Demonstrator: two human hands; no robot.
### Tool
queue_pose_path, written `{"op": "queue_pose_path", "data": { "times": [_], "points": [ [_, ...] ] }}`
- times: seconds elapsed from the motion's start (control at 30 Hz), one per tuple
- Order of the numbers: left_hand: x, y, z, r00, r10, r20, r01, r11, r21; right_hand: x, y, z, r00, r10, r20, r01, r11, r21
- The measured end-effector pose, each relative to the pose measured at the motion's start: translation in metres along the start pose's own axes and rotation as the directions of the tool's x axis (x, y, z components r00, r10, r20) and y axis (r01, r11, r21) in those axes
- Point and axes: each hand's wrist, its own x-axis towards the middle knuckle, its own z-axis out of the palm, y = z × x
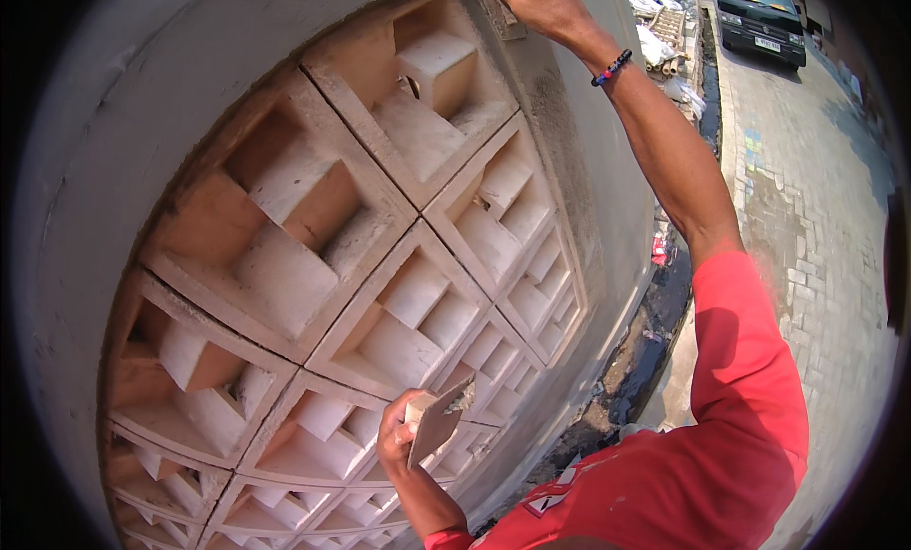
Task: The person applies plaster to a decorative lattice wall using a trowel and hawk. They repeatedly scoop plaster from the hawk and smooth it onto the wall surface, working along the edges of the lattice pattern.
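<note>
My left hand (397,434) grips the handle block of a thin brown hand board (436,428) in front of the block wall. A little grey mortar clings to the board's upper edge. With the arm stretched up, my right hand (548,7) is closed on a rectangular, mortar-smeared float (497,9) at the top edge of the view. The float lies against the grey plaster band (546,99) beside the blocks; part of it is cut off. Pale openwork ventilation blocks (380,336) fill the wall panel, with dark joints between them.
Smooth grey plaster (81,170) frames the panel on the left. A dark wet gutter (655,308) runs along the wall's foot. Beyond it lies a paved lane (788,294), where a dark vehicle (759,23) stands. White sacks and poles (664,37) are piled at the far wall.
</note>
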Motion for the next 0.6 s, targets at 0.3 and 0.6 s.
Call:
{"op": "queue_pose_path", "data": {
  "times": [0.3,0.6],
  "points": [
    [0.003,0.000,0.000,0.997,-0.074,0.036,0.074,0.997,-0.017,-0.172,-0.006,-0.082,0.653,0.686,0.319,-0.742,0.665,0.088],
    [0.008,0.018,0.007,0.994,-0.001,0.107,-0.005,0.998,0.062,-0.053,-0.077,-0.074,0.949,-0.119,0.293,0.233,0.889,-0.394]
  ]
}}
